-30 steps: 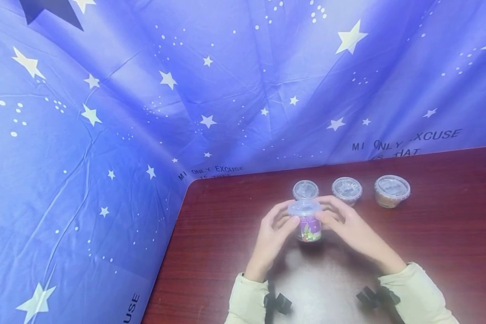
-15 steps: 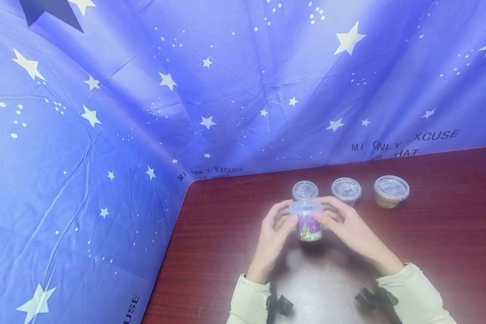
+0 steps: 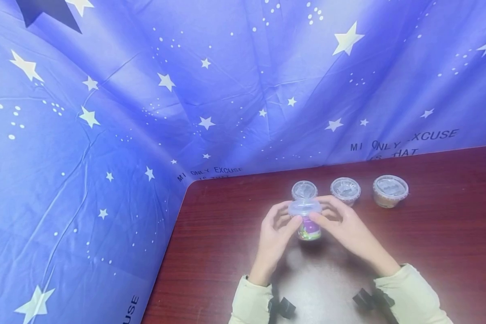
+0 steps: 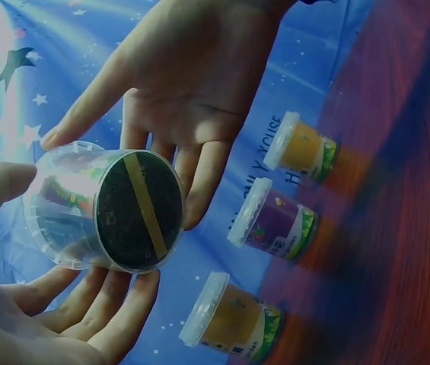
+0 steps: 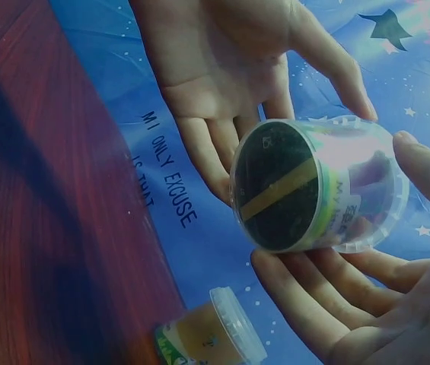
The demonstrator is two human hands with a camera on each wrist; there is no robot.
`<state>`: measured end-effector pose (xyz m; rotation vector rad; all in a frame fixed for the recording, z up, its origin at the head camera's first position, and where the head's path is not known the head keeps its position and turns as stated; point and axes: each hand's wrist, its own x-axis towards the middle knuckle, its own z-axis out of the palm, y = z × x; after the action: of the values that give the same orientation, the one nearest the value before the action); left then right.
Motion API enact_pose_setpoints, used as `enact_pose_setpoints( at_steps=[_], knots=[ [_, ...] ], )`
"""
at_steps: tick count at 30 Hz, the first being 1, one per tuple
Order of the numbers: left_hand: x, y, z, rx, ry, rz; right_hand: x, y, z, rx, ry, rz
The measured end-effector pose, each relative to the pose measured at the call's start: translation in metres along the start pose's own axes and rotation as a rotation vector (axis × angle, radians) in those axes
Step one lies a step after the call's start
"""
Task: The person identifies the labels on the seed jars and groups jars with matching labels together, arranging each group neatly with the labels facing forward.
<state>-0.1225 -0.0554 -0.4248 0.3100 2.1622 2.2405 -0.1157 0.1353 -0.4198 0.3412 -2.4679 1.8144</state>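
Observation:
Both hands hold a clear plastic tub (image 3: 311,228) with a translucent lid (image 3: 304,207) and a purple and green label, raised over the table. My left hand (image 3: 273,238) grips its left side, and my right hand (image 3: 346,227) grips its right side. The thumbs lie on the near side below the lid, with the other fingers around the sides and back. From below, both wrist views show the tub's dark base (image 4: 138,217) crossed by a tan strip (image 5: 279,188). The contents cannot be made out clearly.
Three lidded tubs stand in a row behind the hands: a left tub (image 3: 305,190), a middle tub (image 3: 346,191) and a right tub (image 3: 390,191). The dark red wooden table (image 3: 441,243) meets a blue star-patterned cloth (image 3: 235,90) at the back and left.
The right thumb has slid inward across the tub's label, closer to the left thumb. The tub has tilted a little and stays raised between both hands. The three tubs behind stay put.

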Motion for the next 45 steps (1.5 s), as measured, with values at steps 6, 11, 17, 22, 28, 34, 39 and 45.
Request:
enact_pose_setpoints(
  at_steps=[6,11,17,22,28,34,39,45],
  knots=[
    [0.001,0.004,-0.004,-0.063,-0.032,-0.024,0.002,0.001,-0.004,0.097,-0.035,-0.056],
    [0.001,0.006,-0.007,-0.086,-0.063,-0.033,0.002,0.002,-0.004,0.138,-0.06,-0.073],
    [0.0,0.006,-0.008,-0.095,-0.112,-0.036,0.001,0.002,-0.005,0.103,-0.109,-0.068],
    [0.0,0.006,-0.007,-0.09,-0.128,-0.029,-0.001,-0.001,-0.005,0.081,-0.126,-0.062],
    [0.0,0.005,-0.006,-0.087,-0.12,-0.03,-0.001,-0.001,-0.004,0.076,-0.093,-0.065],
    [0.0,0.005,-0.005,-0.065,-0.043,-0.012,-0.001,-0.004,-0.001,0.008,-0.006,-0.026],
    [-0.002,0.005,-0.001,-0.01,0.008,-0.006,-0.001,-0.002,0.002,-0.037,0.042,-0.007],
    [-0.004,0.006,0.004,0.012,0.022,0.003,-0.003,-0.005,0.006,-0.056,0.072,-0.007]
  ],
)
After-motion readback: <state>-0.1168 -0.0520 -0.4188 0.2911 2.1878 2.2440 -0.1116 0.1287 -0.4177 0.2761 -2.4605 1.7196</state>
